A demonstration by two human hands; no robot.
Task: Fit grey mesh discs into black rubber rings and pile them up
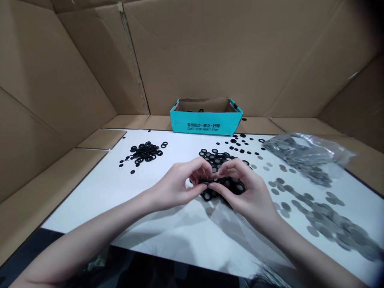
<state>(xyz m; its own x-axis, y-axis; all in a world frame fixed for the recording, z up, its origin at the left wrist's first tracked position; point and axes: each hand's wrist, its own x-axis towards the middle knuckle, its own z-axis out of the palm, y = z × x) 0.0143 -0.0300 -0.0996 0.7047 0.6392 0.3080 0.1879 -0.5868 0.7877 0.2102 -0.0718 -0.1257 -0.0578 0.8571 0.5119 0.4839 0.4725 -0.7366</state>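
Over the middle of the white table my left hand (187, 178) and my right hand (240, 180) meet, fingers curled and thumb tips almost touching. Both pinch a small black ring (205, 183) between thumbs and fingers; the fingers cover most of it, so I cannot tell whether a disc sits inside. Beneath and behind the hands lies a pile of black rings with grey centres (217, 161), partly hidden by the right hand. Off to the left is a heap of black rings (146, 152). Thin grey discs (327, 218) are spread beside my right forearm.
A turquoise box (207, 122) with some black rings inside stands at the back. A clear plastic bag of grey discs (300, 154) lies open at the right. Small black discs (241, 151) are scattered behind the pile. Cardboard walls (234, 56) enclose the white table (168, 228).
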